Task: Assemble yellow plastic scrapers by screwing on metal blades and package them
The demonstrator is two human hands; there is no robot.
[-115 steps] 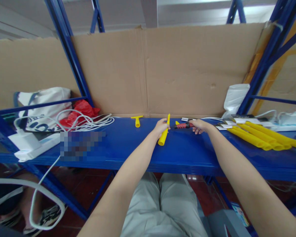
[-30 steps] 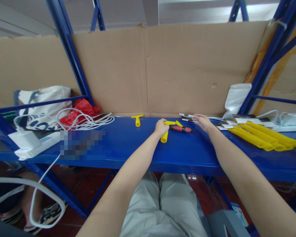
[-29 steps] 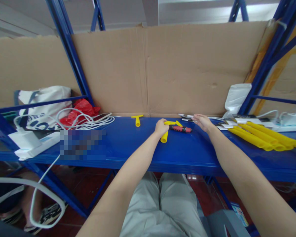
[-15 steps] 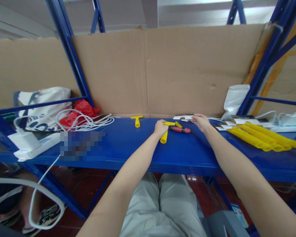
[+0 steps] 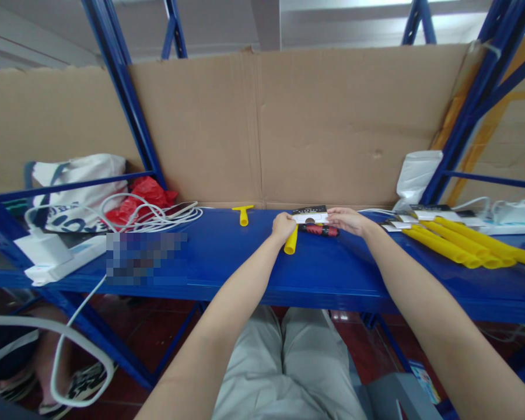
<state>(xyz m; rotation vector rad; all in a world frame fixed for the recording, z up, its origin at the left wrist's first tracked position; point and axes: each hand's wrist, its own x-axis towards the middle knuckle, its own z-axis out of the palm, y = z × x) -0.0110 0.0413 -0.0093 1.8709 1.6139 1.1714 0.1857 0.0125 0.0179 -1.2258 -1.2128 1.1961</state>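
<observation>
My left hand [image 5: 283, 228] is closed at the head end of a yellow T-shaped tool [image 5: 291, 241], its hollow round handle pointing toward me. Between my hands is a black-and-white printed card or flat packet [image 5: 310, 216], covering the tool's head. The fingers of my right hand [image 5: 346, 220] pinch the packet's right end; its left end meets my left fingers. Just in front of it on the blue shelf lies a red-and-black screwdriver-like tool [image 5: 321, 230]. A second yellow T-shaped tool [image 5: 244, 216] lies farther left, touched by neither hand.
Several yellow-handled tools [image 5: 476, 245] with printed cards lie at right, near a white plastic bag [image 5: 417, 175]. White cables [image 5: 170, 217], a red bag [image 5: 146, 198] and a power strip [image 5: 70, 262] occupy the left. Cardboard [image 5: 332, 122] stands behind the blue shelf [image 5: 236, 268].
My right hand has brought the printed packet left and toward me, over the head of the yellow tool. My left hand has stayed nearly in place.
</observation>
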